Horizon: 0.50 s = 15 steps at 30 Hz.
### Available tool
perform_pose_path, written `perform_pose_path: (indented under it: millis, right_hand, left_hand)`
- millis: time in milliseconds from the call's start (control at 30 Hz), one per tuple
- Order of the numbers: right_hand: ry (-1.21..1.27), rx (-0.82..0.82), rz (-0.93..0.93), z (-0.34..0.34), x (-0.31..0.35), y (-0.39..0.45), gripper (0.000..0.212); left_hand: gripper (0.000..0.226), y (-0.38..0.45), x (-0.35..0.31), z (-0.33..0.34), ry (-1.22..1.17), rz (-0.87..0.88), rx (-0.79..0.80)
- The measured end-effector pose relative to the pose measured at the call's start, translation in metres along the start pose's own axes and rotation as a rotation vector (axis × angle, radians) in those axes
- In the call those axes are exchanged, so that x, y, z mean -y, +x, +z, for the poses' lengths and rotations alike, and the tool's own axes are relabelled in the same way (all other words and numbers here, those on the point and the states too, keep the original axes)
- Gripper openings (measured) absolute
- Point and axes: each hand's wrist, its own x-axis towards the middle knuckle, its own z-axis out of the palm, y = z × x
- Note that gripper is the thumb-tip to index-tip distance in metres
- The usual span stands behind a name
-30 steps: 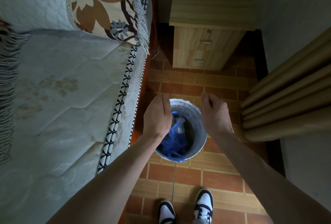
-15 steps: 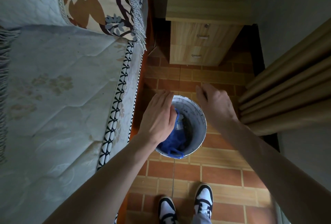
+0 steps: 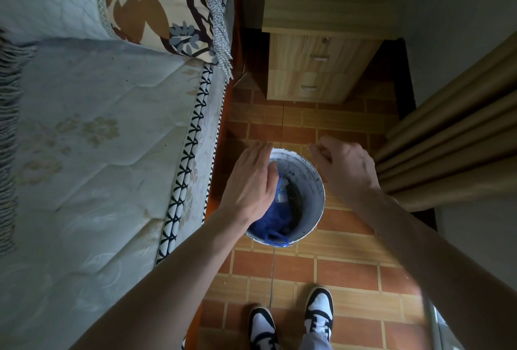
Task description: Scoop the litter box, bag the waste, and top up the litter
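A round grey bucket (image 3: 313, 195), its inside smeared, holds a crumpled blue bag (image 3: 268, 222) beneath the left hand (image 3: 251, 184). That hand's fingers reach in at the bag; whether they grip it, I cannot tell. The right hand (image 3: 345, 166) hovers loosely curled over the far rim, holding nothing.

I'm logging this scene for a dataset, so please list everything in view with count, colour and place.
bucket: one, grey-white, on the floor between the hands
bag: one, blue, inside the bucket
mattress: one, pale, left
pillow: one, cream with brown flowers, top left
nightstand: one, light wood, top centre
curtain: one, tan, right
floor: orange-brown tiles
shoes: two, black and white, bottom
left hand: over the bucket's left rim
right hand: over its right rim
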Motion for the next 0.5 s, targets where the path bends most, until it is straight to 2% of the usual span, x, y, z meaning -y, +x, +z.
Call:
perform_pose_path:
  millis: [67,200,367,500]
  right_hand:
    - [0.009,-0.016,0.017,0.0,-0.001,-0.001,0.031]
    - [0.055,0.0,-0.125,0.005,-0.008,-0.003,0.006]
    - [0.05,0.037,-0.16,0.004,-0.011,-0.01,0.036]
    - [-0.025,0.05,-0.107,-0.02,0.006,-0.027,0.042]
  left_hand:
    - [0.05,-0.001,0.001,-0.002,-0.012,-0.011,0.003]
    - [0.064,-0.002,-0.001,-0.006,0.011,-0.029,-0.006]
    - [0.051,-0.005,-0.007,-0.02,0.092,0.037,-0.056]
    - [0.043,-0.011,-0.023,-0.042,0.167,0.063,-0.101]
